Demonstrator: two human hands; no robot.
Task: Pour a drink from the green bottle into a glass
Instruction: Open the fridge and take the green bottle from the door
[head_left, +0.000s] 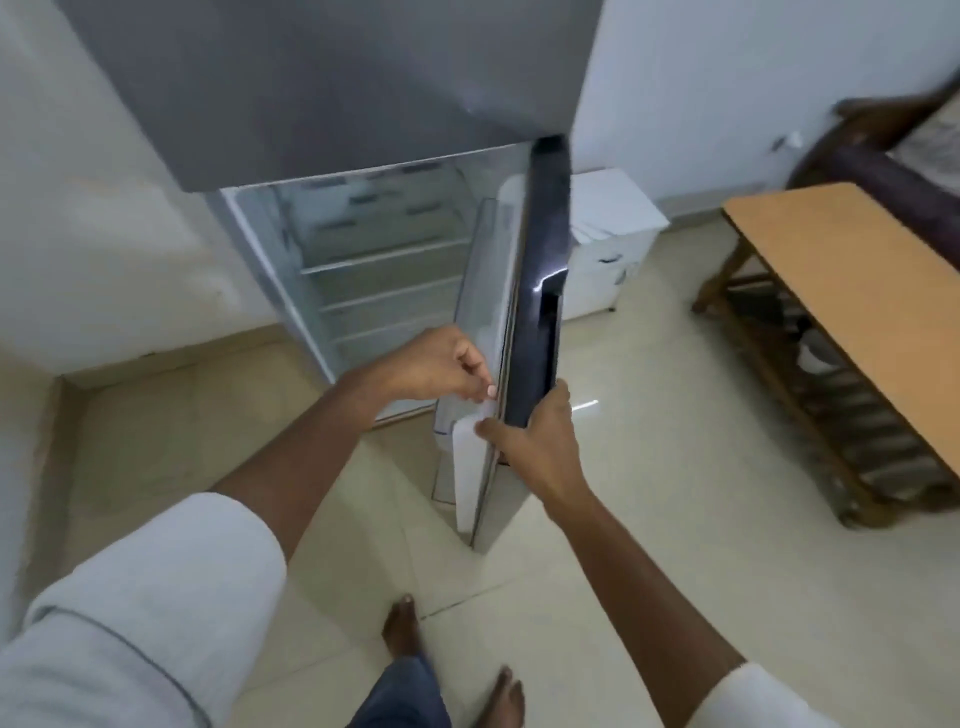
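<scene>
The lower door of a grey fridge stands open, seen edge-on. My right hand grips the door's outer edge low down. My left hand is beside the door's inner white shelf, fingers curled and touching the door's inner lining; whether it grips anything I cannot tell. The fridge's inner shelves look bare. No green bottle and no glass show in this view.
A wooden table with a slatted lower rack stands at the right. A white cabinet sits behind the open door. A dark sofa arm is at the far right. My bare feet stand on pale floor tiles.
</scene>
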